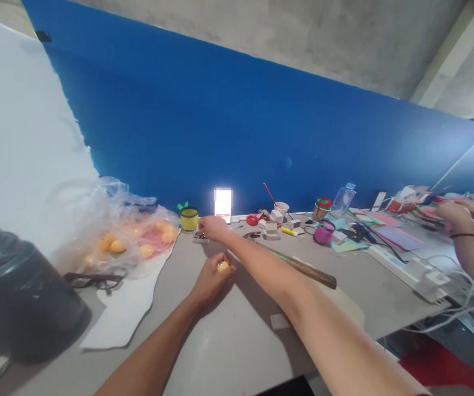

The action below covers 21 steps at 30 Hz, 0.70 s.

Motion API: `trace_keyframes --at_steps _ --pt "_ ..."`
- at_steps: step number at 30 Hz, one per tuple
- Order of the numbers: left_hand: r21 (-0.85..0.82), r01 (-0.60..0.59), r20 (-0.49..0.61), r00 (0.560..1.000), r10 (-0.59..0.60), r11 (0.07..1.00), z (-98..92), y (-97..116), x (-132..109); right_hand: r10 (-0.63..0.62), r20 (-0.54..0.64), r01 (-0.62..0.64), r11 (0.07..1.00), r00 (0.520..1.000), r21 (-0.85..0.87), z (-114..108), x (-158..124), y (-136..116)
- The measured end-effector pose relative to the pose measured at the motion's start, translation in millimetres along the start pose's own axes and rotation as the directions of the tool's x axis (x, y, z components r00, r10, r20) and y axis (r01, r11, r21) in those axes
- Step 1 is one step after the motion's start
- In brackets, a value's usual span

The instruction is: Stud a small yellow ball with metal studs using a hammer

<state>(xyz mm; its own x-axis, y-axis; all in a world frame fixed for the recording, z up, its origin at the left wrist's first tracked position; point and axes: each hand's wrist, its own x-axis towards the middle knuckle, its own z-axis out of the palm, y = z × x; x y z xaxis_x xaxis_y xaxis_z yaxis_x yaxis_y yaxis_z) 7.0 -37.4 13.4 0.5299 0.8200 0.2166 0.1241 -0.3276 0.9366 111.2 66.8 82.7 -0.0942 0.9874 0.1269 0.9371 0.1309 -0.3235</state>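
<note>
My left hand (210, 279) curls its fingers around a pale yellow ball (222, 267), holding it just above the counter (224, 341) with its top facing up, probably so the ball stays steady and in plain sight. My right hand (216, 227) reaches past it, fingers bent down at a small tray (200, 240) of small dark pieces; I can't tell whether they have pinched anything or how far apart they are. The tray sits just beside the yellow pot (189, 219), which I judge keeps the little parts within one short reach, and the lit phone (222, 206) stands upright against the blue partition (241, 121), likely so its screen can be watched while both hands are busy. As for edges, that partition closes off the far side right behind the phone and pot. On the left, the plastic bag (138, 236) of orange balls, the eyeglasses (92, 280) and a large dark container (22, 297) crowd any sideways swing. My right forearm passes over the hammer (311, 271), so a low sweep there would probably catch its handle. The easiest room runs between my forearms, toward the near edge; farther right, the power strip (402, 269) lies near the counter's border.
</note>
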Motion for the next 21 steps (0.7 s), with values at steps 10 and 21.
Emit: trace_keyframes --at_steps 10,21 --pt "-0.305 0.138 -0.061 0.985 -0.164 0.942 -1.2 6.0 0.4 0.081 0.208 -0.214 0.076 0.975 0.974 -13.4 -76.1 51.9" --pt "-0.454 0.197 -0.046 0.969 -0.243 0.869 -1.3 0.3 4.6 0.19 0.214 -0.213 -0.027 0.958 0.977 21.2 -133.2 63.8"
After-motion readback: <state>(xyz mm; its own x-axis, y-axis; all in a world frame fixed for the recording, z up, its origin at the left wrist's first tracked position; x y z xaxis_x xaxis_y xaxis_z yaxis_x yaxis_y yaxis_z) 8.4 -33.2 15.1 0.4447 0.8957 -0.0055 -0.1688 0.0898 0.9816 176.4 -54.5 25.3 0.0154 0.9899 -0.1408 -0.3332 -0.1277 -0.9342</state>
